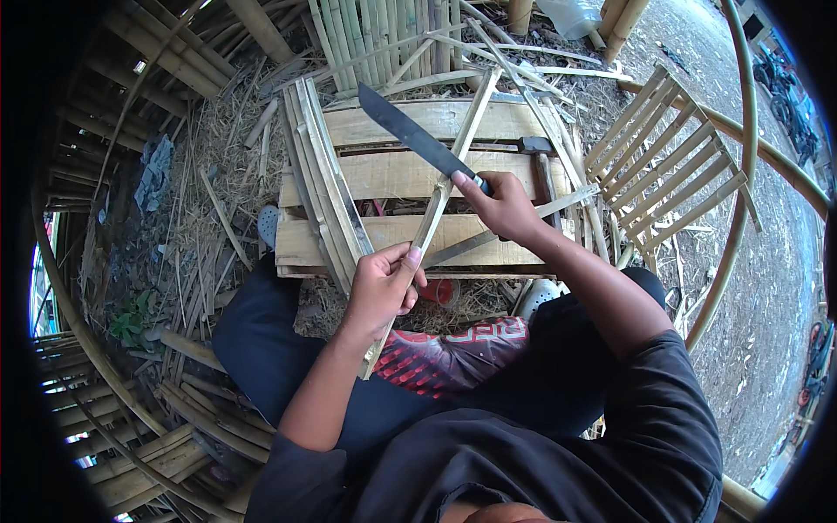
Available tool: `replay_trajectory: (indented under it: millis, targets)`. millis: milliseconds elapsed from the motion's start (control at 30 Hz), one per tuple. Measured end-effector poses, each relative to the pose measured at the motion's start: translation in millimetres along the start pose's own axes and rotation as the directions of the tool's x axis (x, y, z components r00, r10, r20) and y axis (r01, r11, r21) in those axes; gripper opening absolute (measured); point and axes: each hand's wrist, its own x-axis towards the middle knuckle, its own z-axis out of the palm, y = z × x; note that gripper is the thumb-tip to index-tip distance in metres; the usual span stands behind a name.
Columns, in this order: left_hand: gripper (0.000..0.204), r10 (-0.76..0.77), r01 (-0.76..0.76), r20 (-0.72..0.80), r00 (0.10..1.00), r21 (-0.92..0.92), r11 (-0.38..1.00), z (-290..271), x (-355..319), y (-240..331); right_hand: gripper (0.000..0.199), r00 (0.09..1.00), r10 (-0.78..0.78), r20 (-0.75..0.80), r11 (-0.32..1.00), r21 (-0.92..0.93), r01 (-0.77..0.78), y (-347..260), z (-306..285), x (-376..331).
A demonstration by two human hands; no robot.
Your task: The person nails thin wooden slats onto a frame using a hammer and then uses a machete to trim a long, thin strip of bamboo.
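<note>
My left hand (384,283) is closed around a long split bamboo strip (438,202), which slants from my lap up across a low slatted wooden bench (392,177). In my right hand (503,202) is a machete (414,132), its dark broad blade pointing to the far left. The blade crosses the strip near its base, and my right thumb lies along that end of the blade. Whether the edge touches the strip I cannot tell. Several bamboo strips (321,179) lie bundled on the bench's left side. A hammer (542,170) rests on the right side.
A slatted bamboo panel (667,157) leans at the right beside a curved bamboo pole (745,174). More split bamboo (375,39) stands beyond the bench. Shavings and offcuts (205,205) litter the ground at left. Beneath the bench's near edge is a red cup (438,292).
</note>
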Motion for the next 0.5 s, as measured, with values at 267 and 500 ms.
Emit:
replay_trajectory:
  millis: [267, 500]
  targets:
    - [0.033, -0.030, 0.036, 0.062, 0.998, -0.095, 0.995, -14, 1, 9, 0.060, 0.828, 0.162, 0.536, 0.759, 0.469, -0.452, -27, -15, -11]
    - [0.030, 0.022, -0.065, -0.226, 0.974, -0.184, 0.981, -41, 12, 7, 0.062, 0.655, -0.382, 0.652, 0.600, 0.714, -0.361, -16, -44, -18]
